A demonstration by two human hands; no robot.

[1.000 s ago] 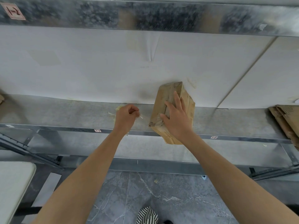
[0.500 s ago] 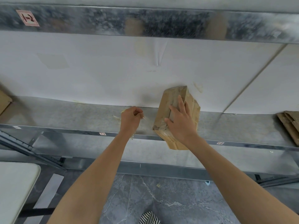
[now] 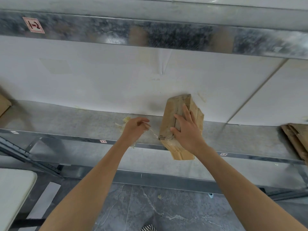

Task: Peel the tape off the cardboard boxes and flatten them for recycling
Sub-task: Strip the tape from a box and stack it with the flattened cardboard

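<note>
Left grip (image 3: 135, 130) pinches clear tape strip (image 3: 153, 133), taut toward flattened tan cardboard box (image 3: 169, 117) just right of it. Right grip (image 3: 187, 130) spread wide, fingers flat, pressing box on grey metal shelf (image 3: 66, 120).

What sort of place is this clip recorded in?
Probably a warehouse or stockroom: galvanised metal racking with small numbered labels on its beams, and flattened cardboard piled at the shelf's right end.

My right hand (image 3: 186, 132) on the box (image 3: 168, 117) on the shelf (image 3: 66, 120), left hand (image 3: 134, 130) just left of it, tape (image 3: 153, 133) between them, flattened cardboard (image 3: 298, 135) far right.
</note>
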